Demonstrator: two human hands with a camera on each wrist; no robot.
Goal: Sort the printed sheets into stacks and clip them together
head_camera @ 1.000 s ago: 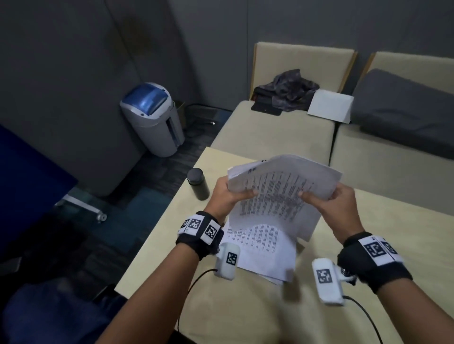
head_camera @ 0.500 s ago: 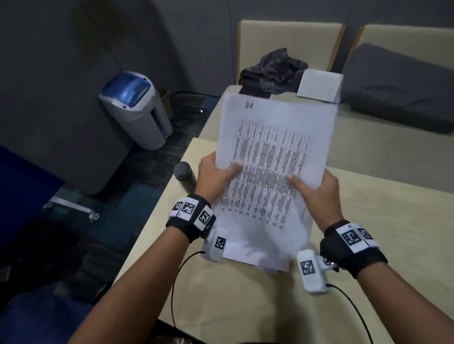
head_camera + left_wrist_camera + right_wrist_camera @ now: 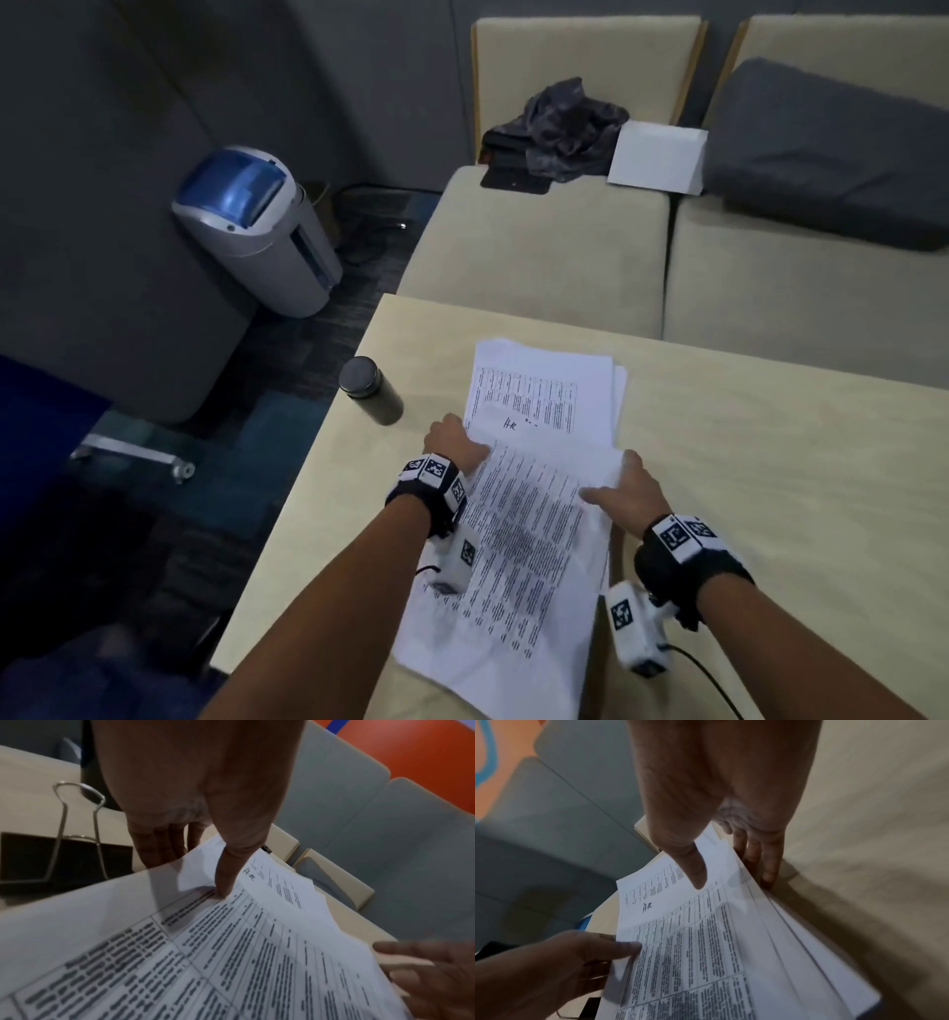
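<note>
Your worktop carries the sorting: a far stack lies flat beyond your hands, kept apart, I judge, as its own pile. The near stack sits between your wrists, where both hands can square it. Your left hand pinches its left edge, thumb on top; your right hand grasps the right edge. Half a second ago the held sheets stood raised; now they're down. A binder clip waits beside your left hand.
</note>
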